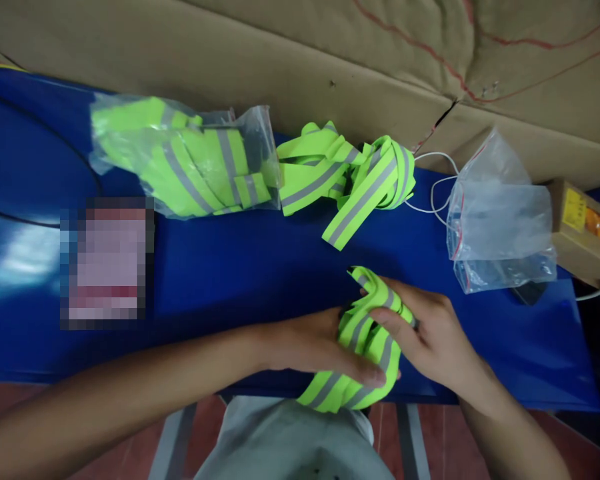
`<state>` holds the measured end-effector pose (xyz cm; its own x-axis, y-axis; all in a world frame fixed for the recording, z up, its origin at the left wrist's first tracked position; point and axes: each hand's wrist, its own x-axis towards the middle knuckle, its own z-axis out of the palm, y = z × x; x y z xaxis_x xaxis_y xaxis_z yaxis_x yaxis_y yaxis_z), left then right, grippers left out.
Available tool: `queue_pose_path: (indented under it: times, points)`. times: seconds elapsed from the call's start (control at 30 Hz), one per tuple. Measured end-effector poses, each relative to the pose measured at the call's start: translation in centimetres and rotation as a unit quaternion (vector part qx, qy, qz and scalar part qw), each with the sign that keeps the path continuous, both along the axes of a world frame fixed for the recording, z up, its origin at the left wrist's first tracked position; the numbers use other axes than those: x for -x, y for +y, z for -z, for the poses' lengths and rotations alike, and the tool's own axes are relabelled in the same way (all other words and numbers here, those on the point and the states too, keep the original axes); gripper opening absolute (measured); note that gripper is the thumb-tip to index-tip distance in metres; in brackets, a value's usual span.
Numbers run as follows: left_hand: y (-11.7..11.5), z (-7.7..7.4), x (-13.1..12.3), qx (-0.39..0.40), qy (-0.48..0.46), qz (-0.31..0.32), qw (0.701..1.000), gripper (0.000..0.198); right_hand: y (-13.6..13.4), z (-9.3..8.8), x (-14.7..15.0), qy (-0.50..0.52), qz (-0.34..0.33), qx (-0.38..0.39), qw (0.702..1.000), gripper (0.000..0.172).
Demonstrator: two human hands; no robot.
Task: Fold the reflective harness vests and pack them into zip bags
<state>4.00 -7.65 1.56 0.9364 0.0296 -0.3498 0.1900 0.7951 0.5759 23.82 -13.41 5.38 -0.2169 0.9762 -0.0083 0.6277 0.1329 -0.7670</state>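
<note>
Both my hands grip a bundle of neon-yellow strap with a grey reflective stripe (360, 347) at the near edge of the blue table (240, 267). My left hand (310, 343) wraps round the bundle from the left, thumb across its lower part. My right hand (430, 340) presses on it from the right, fingers curled over the top folds. Farther back lies a loose knotted pile of the same strap (350, 177). To the pile's left, a clear plastic bag (185, 157) holds more folded straps.
An empty clear zip bag (500, 220) lies at the right over a dark object, with a white cord (433, 193) beside it. A small cardboard box (585, 233) sits at the far right. Brown cardboard (330, 60) lines the back. A blurred pink patch (107, 260) lies on the left.
</note>
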Motion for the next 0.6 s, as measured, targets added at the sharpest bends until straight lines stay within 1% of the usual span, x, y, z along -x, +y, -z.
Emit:
queue_pose_path:
  times: [0.03, 0.07, 0.17, 0.23, 0.3, 0.4, 0.43, 0.5, 0.53, 0.6]
  points:
    - [-0.2, 0.2, 0.1, 0.016, -0.022, 0.024, 0.999, 0.035, 0.1, -0.1, -0.2, 0.017, 0.015, 0.018, 1.0, 0.027]
    - [-0.4, 0.4, 0.2, 0.029, -0.042, 0.043, 0.998, 0.038, 0.1, -0.2, -0.4, 0.038, 0.026, 0.044, 0.998, 0.026]
    - [-0.7, 1.2, 0.4, 0.056, -0.091, 0.069, 0.992, 0.046, 0.2, -0.5, -0.8, 0.109, 0.04, 0.143, 0.983, 0.044]
    - [-0.6, 1.5, 0.5, 0.037, -0.118, 0.083, 0.989, 0.045, 0.2, -0.5, -1.1, 0.153, 0.054, 0.195, 0.967, 0.051]
    - [-0.4, 1.5, 0.5, 0.012, -0.15, 0.106, 0.983, 0.042, 0.2, -0.2, -1.2, 0.199, 0.075, 0.233, 0.949, 0.053]
    - [-0.2, 1.4, 0.6, 0.015, -0.177, 0.127, 0.976, 0.043, 0.1, 0.6, -1.4, 0.264, 0.101, 0.284, 0.916, 0.053]
    - [-0.2, 1.3, 0.6, 0.022, -0.17, 0.122, 0.978, 0.044, 0.1, 0.8, -1.5, 0.273, 0.109, 0.291, 0.91, 0.052]
    - [-0.1, 1.0, 0.5, 0.024, -0.11, 0.089, 0.99, 0.044, 0.0, 1.1, -1.9, 0.268, 0.134, 0.271, 0.915, 0.05]
    - [-0.1, 0.7, 0.5, 0.018, -0.066, 0.064, 0.996, 0.046, 0.0, 1.1, -2.1, 0.258, 0.151, 0.244, 0.923, 0.049]
    - [0.3, 0.1, 0.3, 0.015, 0.006, -0.009, 1.0, 0.05, 0.0, 0.8, -2.7, 0.233, 0.194, 0.179, 0.936, 0.051]
